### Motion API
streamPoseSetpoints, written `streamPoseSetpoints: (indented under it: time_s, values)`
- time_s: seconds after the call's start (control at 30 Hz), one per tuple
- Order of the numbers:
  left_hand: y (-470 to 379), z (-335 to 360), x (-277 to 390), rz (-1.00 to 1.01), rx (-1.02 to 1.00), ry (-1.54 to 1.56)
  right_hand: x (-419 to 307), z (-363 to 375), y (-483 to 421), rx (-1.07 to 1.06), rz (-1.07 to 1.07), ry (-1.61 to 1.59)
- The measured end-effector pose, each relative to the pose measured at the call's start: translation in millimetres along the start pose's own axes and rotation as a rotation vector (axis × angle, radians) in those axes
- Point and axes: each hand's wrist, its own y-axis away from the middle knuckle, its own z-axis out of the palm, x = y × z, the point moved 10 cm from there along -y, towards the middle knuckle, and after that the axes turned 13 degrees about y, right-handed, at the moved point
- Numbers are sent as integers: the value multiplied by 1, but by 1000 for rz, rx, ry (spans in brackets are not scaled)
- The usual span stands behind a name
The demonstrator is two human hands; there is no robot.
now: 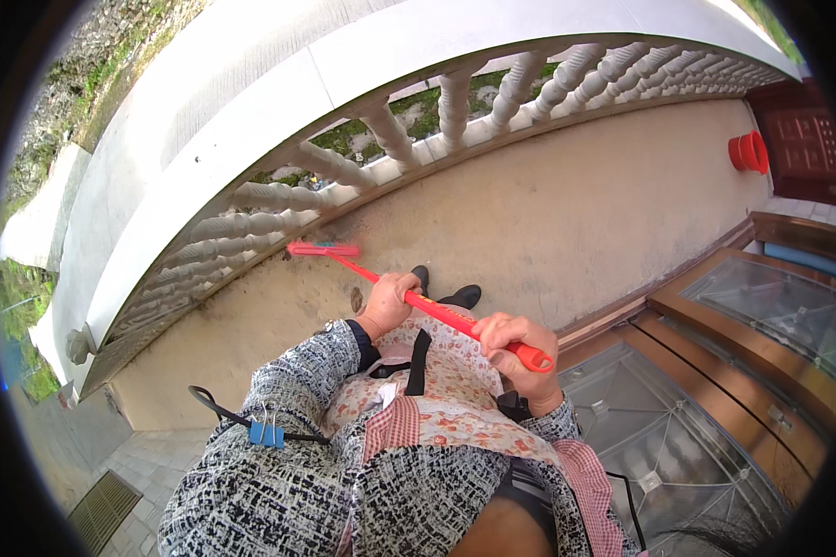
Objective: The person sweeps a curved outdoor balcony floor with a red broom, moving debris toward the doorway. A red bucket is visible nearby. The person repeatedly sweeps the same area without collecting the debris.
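My left hand [388, 301] is wrapped around the middle of the red handle [440, 315] of a broom. Close to the handle's hollow end, my right hand [522, 351] grips it too. From there the handle slants away to the red broom head [324, 249], which is on the floor by the foot of the balustrade. A strip of teal shows on the head. Its bristles are hard to make out, and both palms are hidden.
White balusters [453, 108] under a broad pale rail [306, 83] line the far side. A red bucket [748, 152] stands by a dark red door [804, 136]. Brown-framed glass doors [662, 432] are at right. A floor grate [104, 514] lies lower left. My black shoes [464, 296] are on the concrete floor [529, 202].
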Motion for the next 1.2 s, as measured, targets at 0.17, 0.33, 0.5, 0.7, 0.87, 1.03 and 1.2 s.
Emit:
streamPoseSetpoints:
  time_s: [0.17, 0.33, 0.5, 0.7, 0.87, 1.03, 1.2]
  values:
    - [-39, 32, 93, 238, -38, 201, -79, -54, 40, 288, -134, 76]
    - [-133, 122, 171, 533, -306, 341, -118, -39, 49, 407, -288, 650]
    - [-158, 173, 135, 533, -442, 312, -46, -55, 41, 722, 12, 829]
    - [-31, 42, -7, 148, -382, 113, 24, -21, 30, 752, 211, 96]
    - [36, -29, -24, 45, -542, 90, 10, 47, 7, 555, 41, -72]
    - [6, -5, 76, 428, -458, 383, -109, 83, 31, 569, -177, 329]
    - [-41, -29, 57, 502, -194, 514, -88, 163, -37, 281, -101, 723]
